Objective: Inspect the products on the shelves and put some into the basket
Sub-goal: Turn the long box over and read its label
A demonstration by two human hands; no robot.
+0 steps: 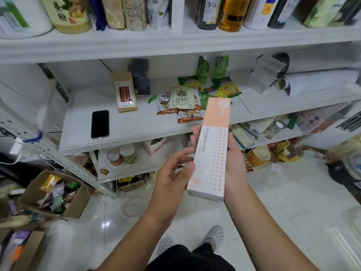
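Orange-and-white carton up in front of the shelf, right hand wrapped round its far side, left hand loose and only brushing it, so a one-handed fumble could drop it

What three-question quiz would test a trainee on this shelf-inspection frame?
1. True or false: the long orange-and-white box is lying on the shelf.
2. Which hand grips the box from behind? A) right hand B) left hand C) neither
3. Fill in: the black phone lies flat on the shelf with a white ____ plugged into it.

Key:
1. False; it is held up in front of the shelf, in the hands.
2. A; the left hand only touches its left edge with loose fingers.
3. Cable.
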